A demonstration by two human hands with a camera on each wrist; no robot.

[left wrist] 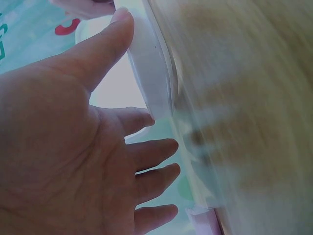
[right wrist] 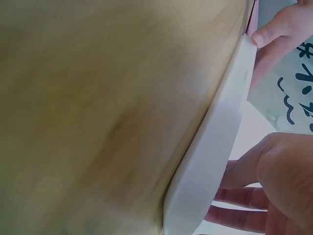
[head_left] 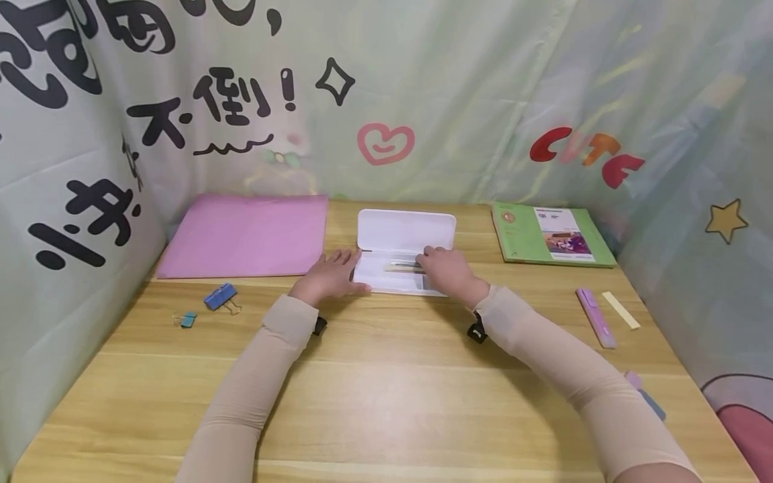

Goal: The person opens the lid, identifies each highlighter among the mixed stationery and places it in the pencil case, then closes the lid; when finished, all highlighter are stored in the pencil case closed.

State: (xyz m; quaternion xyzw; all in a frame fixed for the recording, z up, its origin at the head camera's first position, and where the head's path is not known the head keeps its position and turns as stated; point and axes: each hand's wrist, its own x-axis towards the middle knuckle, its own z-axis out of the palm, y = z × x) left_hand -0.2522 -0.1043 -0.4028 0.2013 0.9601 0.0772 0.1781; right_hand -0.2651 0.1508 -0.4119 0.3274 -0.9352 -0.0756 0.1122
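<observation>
A white pencil case [head_left: 374,272] lies on the table with its lid [head_left: 406,230] raised at the back. Several thin, pencil-like sticks [head_left: 403,267] lie inside it. My left hand [head_left: 332,276] steadies the left end, fingers spread and thumb on the front corner; the left wrist view shows that thumb on the case wall [left wrist: 154,68]. Over the right half, my right hand [head_left: 451,274] reaches into the case, its fingertips at the right ends of the sticks. In the right wrist view the case wall [right wrist: 210,152] partly hides those fingers, so whether they pinch the sticks is unclear.
A pink folder [head_left: 247,235] lies back left, with blue [head_left: 220,296] and teal [head_left: 188,320] binder clips before it. Back right is a green book [head_left: 525,235]. A purple cutter-like tool [head_left: 594,317] and a cream strip [head_left: 621,310] lie right. The right forearm partly covers another small item [head_left: 649,399].
</observation>
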